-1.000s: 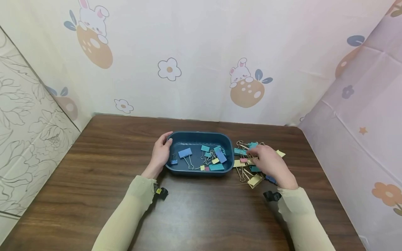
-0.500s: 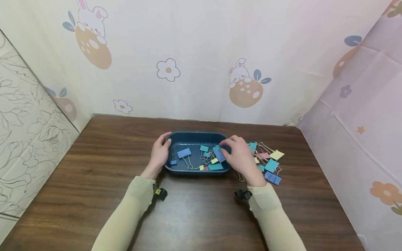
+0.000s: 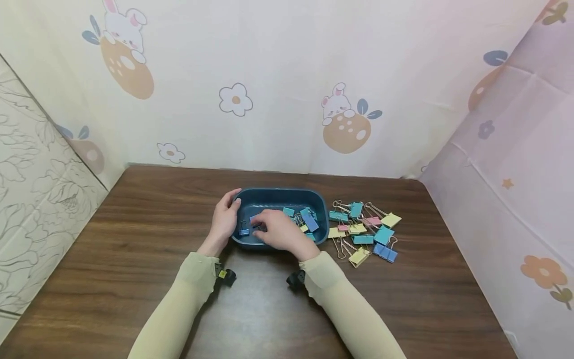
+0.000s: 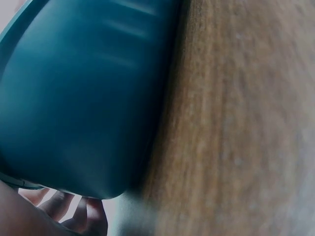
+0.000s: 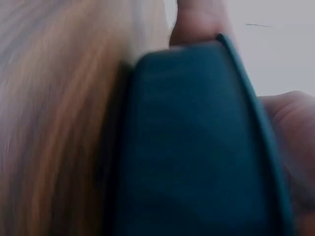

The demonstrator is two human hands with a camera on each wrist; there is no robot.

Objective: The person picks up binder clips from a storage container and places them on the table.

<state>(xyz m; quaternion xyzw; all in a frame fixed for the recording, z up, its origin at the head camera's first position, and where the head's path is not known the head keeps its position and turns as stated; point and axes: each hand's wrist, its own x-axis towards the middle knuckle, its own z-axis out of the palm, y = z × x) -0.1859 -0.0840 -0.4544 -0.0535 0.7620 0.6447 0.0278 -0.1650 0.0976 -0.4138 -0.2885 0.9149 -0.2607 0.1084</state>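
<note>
My left hand [image 3: 222,219] grips the left end of a dark blue tray [image 3: 287,192], thumb at the rim and fingers outside it. My right hand [image 3: 282,230] is over the left part of the tray, fingertips beside a mostly covered blue binder clip [image 3: 252,218]. Whether they pinch it is hidden. A small dark blue binder clip [image 3: 243,229] lies at the left end. More binder clips [image 3: 309,219], blue, teal and yellow, lie at the right. In the right wrist view the tray wall [image 5: 192,137] blocks the fingertips of the right hand [image 5: 298,137].
Right of the tray, loose binder clips lie in a pile, among them a yellow binder clip [image 3: 391,220], a blue binder clip [image 3: 385,253] and a pink binder clip [image 3: 373,221]. The wooden table [image 3: 179,199] backs onto a patterned curtain [image 3: 278,134].
My right hand has moved left from the clip pile, across the tray's right end, to its left part. My left hand keeps its hold on the tray.
</note>
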